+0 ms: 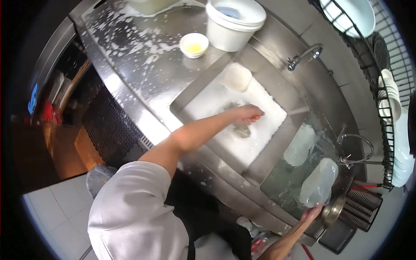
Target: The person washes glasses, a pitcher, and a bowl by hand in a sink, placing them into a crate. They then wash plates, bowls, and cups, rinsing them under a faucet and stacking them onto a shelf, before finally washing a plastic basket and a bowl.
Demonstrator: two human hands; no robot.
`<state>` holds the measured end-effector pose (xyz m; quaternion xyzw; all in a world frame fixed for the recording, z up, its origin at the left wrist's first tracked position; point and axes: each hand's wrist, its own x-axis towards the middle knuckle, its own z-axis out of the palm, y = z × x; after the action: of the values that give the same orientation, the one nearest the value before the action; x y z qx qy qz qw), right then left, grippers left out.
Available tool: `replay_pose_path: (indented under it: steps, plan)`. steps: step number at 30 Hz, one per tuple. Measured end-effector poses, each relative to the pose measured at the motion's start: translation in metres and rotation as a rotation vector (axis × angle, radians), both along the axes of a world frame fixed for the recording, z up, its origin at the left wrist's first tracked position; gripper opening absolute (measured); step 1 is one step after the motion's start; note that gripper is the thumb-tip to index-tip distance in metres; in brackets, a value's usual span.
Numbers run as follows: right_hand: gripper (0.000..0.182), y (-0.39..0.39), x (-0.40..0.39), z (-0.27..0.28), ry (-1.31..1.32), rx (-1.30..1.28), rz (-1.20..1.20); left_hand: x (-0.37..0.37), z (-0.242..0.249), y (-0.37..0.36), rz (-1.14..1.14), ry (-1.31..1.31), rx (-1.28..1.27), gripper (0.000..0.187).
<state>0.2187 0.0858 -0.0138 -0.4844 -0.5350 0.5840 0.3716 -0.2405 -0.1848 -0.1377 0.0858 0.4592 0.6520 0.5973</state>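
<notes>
My left hand (249,114) is closed over the foam-filled sink (203,130), with a small orange thing (256,117) showing at its fingers; I cannot make out its kind. A white plastic container (237,77) floats in the suds beyond it. My right hand (313,212) grips the near end of a translucent plastic container (320,182), tilted above the water-filled sink (277,182). Another translucent piece, perhaps a container or lid (300,145), lies in that water.
A white bucket (229,37) and a small white bowl with yellow liquid (193,45) stand on the sudsy steel counter (151,69). Two taps (303,56) rise along the back. A wire rack (377,86) with bowls hangs at the right. Black trays (357,206) sit beyond the rinse sink.
</notes>
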Motion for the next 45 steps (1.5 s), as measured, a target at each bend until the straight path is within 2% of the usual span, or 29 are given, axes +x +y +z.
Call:
replay_pose_path:
  steps: [2, 4, 6, 8, 9, 12, 14, 16, 18, 20, 21, 23, 25, 26, 27, 29, 32, 33, 34, 35, 38, 39, 40, 41, 42, 45]
  plan:
    - [0.045, -0.023, -0.037, 0.02, 0.056, 0.046, 0.096, 0.012, 0.028, 0.0, 0.092, 0.011, 0.016, 0.025]
    - [0.045, -0.055, -0.083, 0.04, 0.091, -0.058, 0.368, 0.021, 0.057, -0.011, 0.117, 0.051, -0.02, 0.025]
    - [0.045, -0.066, -0.118, 0.024, 0.092, -0.128, 0.458, 0.027, 0.074, -0.032, 0.159, 0.068, -0.036, 0.025]
    - [0.044, -0.107, -0.165, 0.022, 0.102, -0.101, 0.687, 0.028, 0.076, -0.056, 0.223, 0.063, -0.047, 0.024]
    - [0.043, -0.13, -0.187, 0.021, 0.079, -0.128, 0.739, 0.017, 0.043, -0.06, 0.212, 0.121, -0.022, 0.024]
    - [0.043, -0.194, -0.249, 0.017, 0.007, -0.169, 0.899, 0.012, 0.018, -0.113, 0.795, -0.056, 0.029, 0.031]
    - [0.043, -0.218, -0.286, 0.0, -0.071, -0.151, 0.942, -0.003, 0.009, -0.192, 0.672, 0.778, -0.446, 0.035]
    - [0.041, -0.27, -0.319, 0.024, -0.176, -0.109, 1.054, 0.009, 0.046, -0.264, 0.739, 1.018, -0.713, 0.033]
    - [0.033, -0.313, -0.353, 0.045, -0.4, -0.02, 1.035, 0.012, 0.045, -0.316, 0.824, 1.483, -0.779, 0.031]
    - [0.035, -0.355, -0.377, 0.09, -0.369, 0.018, 1.302, 0.005, 0.032, -0.348, 0.704, 1.442, -1.036, 0.026]
    - [0.037, -0.378, -0.383, 0.113, -0.331, 0.178, 1.342, 0.004, 0.03, -0.358, 0.642, 1.421, -1.16, 0.026]
    - [0.041, -0.389, -0.385, 0.15, -0.27, 0.567, 1.336, 0.02, 0.037, -0.367, 0.702, 1.407, -1.228, 0.025]
    - [0.041, -0.381, -0.375, 0.174, -0.206, 1.014, 1.228, 0.029, 0.037, -0.361, 0.683, 1.401, -1.366, 0.026]
    - [0.042, -0.372, -0.347, 0.194, -0.136, 1.141, 1.178, 0.04, 0.038, -0.355, 0.751, 1.441, -1.346, 0.027]
    - [0.043, -0.348, -0.322, 0.2, -0.24, 1.246, 1.12, 0.053, 0.043, -0.348, 0.816, 1.482, -1.322, 0.028]
    - [0.043, -0.264, -0.268, 0.177, -0.415, 1.408, 0.987, 0.079, 0.039, -0.324, 0.931, 1.538, -1.288, 0.034]
    - [0.05, -0.104, -0.149, 0.129, -0.958, 1.269, 0.792, 0.119, 0.034, -0.277, 0.979, 1.536, -1.283, 0.034]
    - [0.051, -0.056, -0.1, 0.113, -1.021, 1.244, 0.69, 0.132, 0.035, -0.26, 1.006, 1.525, -1.249, 0.033]
    - [0.051, -0.021, -0.052, 0.106, -1.205, 1.224, 0.611, 0.145, 0.034, -0.246, 0.969, 1.522, -1.207, 0.034]
    - [0.05, 0.005, -0.014, 0.101, -1.319, 1.082, 0.534, 0.16, 0.038, -0.23, 0.922, 1.528, -1.184, 0.033]
    - [0.046, 0.044, 0.056, 0.067, -1.582, 1.109, 0.616, 0.202, 0.039, -0.172, 0.799, 1.604, -0.977, 0.029]
    - [0.041, 0.053, 0.068, 0.047, -1.474, 1.089, 0.63, 0.217, 0.042, -0.142, 0.718, 1.525, -0.983, 0.026]
    - [0.037, 0.06, 0.074, 0.022, -1.362, 1.069, 0.638, 0.229, 0.031, -0.115, 0.484, 1.604, -1.002, 0.025]
    - [0.03, 0.071, 0.077, -0.002, -1.226, 0.979, 0.573, 0.246, 0.023, -0.087, 0.293, 1.585, -0.931, 0.026]
    - [0.024, 0.081, 0.081, -0.024, -1.093, 0.895, 0.509, 0.271, 0.025, -0.064, 0.301, 1.631, -0.719, 0.027]
    - [0.019, 0.095, 0.089, -0.053, -0.351, 0.141, 0.471, 0.333, 0.04, -0.017, 0.316, 1.585, -0.556, 0.031]
